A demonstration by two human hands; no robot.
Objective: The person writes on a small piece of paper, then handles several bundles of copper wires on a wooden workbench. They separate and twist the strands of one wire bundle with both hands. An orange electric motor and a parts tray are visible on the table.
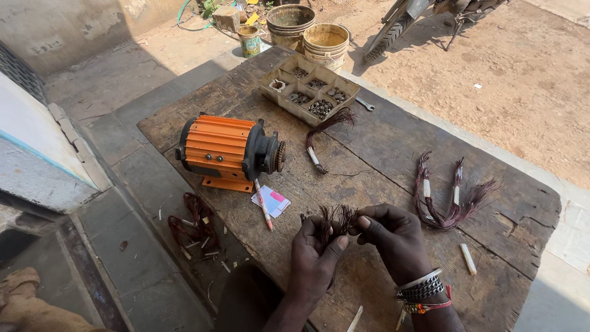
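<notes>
A worn wooden counter (381, 141) fills the middle of the frame, standing on stone paving with sandy ground at the upper right. On its left part sits an orange motor housing (228, 152). Two stained buckets (307, 34) stand at the top centre, a small tin (249, 40) beside them. Just below, a compartment tray (307, 91) holds small metal parts. A small pink and blue card (271, 201) lies under a pencil (263, 206). At lower centre, the left hand (313, 258) and right hand (393, 237) both pinch a tuft of dark wire strands (335, 220). Another wire bundle (452, 200) lies at the right.
</notes>
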